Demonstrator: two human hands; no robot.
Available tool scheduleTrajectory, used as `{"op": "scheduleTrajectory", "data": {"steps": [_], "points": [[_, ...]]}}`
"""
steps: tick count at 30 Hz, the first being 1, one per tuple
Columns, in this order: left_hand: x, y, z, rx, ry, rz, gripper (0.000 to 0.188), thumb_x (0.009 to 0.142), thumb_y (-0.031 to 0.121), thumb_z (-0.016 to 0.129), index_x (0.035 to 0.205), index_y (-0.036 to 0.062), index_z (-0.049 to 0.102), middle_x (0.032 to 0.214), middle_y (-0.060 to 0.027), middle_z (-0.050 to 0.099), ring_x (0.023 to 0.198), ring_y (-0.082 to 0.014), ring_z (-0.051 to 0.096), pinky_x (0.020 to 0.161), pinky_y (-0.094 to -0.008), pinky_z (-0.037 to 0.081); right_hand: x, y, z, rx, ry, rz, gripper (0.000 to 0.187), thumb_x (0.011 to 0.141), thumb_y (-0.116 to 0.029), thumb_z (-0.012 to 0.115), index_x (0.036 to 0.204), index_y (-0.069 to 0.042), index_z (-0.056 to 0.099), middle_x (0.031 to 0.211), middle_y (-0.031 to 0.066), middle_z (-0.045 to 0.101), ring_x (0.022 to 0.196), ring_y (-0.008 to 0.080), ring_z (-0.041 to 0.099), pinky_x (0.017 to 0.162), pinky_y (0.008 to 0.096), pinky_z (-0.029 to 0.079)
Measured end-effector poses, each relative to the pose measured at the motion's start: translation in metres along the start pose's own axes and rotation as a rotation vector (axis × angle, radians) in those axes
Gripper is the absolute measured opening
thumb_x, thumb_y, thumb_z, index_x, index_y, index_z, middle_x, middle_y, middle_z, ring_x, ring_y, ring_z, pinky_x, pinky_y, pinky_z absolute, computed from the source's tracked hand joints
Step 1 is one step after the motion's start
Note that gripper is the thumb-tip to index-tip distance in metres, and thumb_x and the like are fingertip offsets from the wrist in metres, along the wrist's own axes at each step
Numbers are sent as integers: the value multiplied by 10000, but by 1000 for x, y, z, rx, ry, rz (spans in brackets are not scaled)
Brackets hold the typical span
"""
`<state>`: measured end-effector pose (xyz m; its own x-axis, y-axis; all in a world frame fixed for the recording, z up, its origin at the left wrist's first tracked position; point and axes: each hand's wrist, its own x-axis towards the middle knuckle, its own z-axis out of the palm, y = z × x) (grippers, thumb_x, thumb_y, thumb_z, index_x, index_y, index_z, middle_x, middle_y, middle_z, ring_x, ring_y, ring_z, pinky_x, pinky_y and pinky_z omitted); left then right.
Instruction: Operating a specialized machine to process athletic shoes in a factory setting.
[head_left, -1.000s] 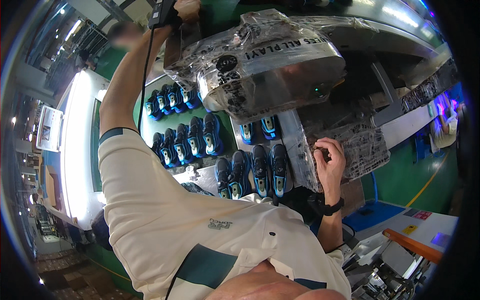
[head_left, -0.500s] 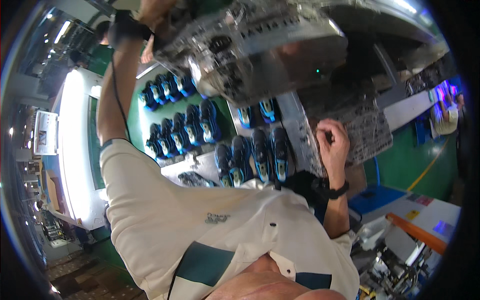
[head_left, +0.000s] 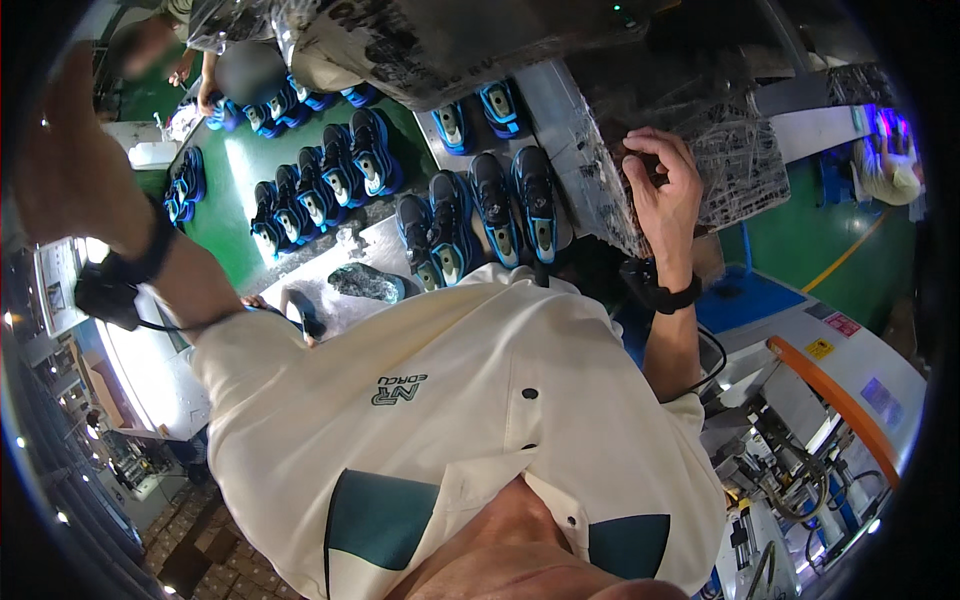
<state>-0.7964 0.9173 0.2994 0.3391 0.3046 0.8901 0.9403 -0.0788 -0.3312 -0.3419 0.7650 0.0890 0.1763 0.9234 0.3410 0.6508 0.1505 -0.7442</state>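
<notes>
My left hand is raised at the far left, large and smeared by motion, its fingers not readable. A dark strap and small black device sit on that wrist. My right hand hovers by the plastic-wrapped edge of a machine, fingers loosely curled, thumb apart, with nothing visible between them. Whether it touches that edge I cannot tell. In front of my chest, a row of black and blue shoes stands on a metal surface. More such shoes line the green surface to the left.
Overhead, a large plastic-wrapped machine part blocks the view. A dark speckled sole-shaped piece lies near my shirt. Another person's hand is at the far-left shoes. At right stands a white machine with an orange bar.
My left arm has swung from the machine at the top down and out to the far left. My right hand stays by the wrapped edge. The view has shifted.
</notes>
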Motion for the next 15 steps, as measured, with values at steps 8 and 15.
{"op": "scheduleTrajectory", "data": {"steps": [8,15], "points": [[-305,217,29,-1028,-480,-927,148,800,111,803,898,24,735,1042,-145,702,951,-227,675,800,-323,532,2,4,2,-35,-13,-40,165,769,-30,702,929,-67,689,1003,62,690,957,257,637,887,366,478],[-351,364,125,-1209,-558,-624,114,764,96,787,799,18,712,1087,-165,666,1013,-336,642,850,-398,529,3,4,2,-29,-8,-33,172,773,-31,712,940,-64,689,1002,68,690,952,262,644,866,358,489]]}}
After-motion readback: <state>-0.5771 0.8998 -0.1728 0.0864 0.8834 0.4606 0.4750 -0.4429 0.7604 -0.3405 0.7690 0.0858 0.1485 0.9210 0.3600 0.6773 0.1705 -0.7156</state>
